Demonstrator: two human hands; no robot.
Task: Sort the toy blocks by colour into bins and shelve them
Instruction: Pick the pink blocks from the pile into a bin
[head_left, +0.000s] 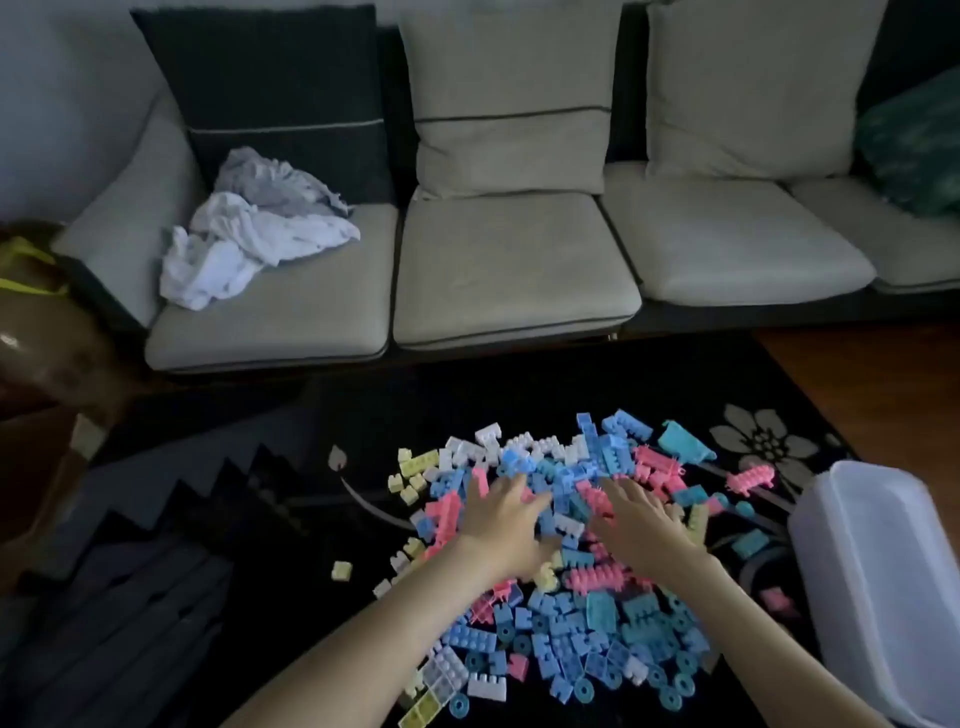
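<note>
A heap of toy blocks (566, 618) in blue, pink, white, pale yellow and teal lies spread on the dark rug. My left hand (501, 525) lies flat on the middle of the heap, fingers straight and pointing away from me. My right hand (641, 525) lies flat beside it on the heap, fingers spread. Neither hand holds a block. A translucent white plastic bin (878, 597) stands at the right of the heap, its inside not visible. One loose yellow block (341, 570) lies apart to the left.
A grey sofa (509, 270) runs across the back with crumpled white cloth (249, 234) on its left seat. The dark rug (218, 545) has a pale flower pattern. A brown object (47, 358) stands at the far left, wooden floor (857, 374) at the right.
</note>
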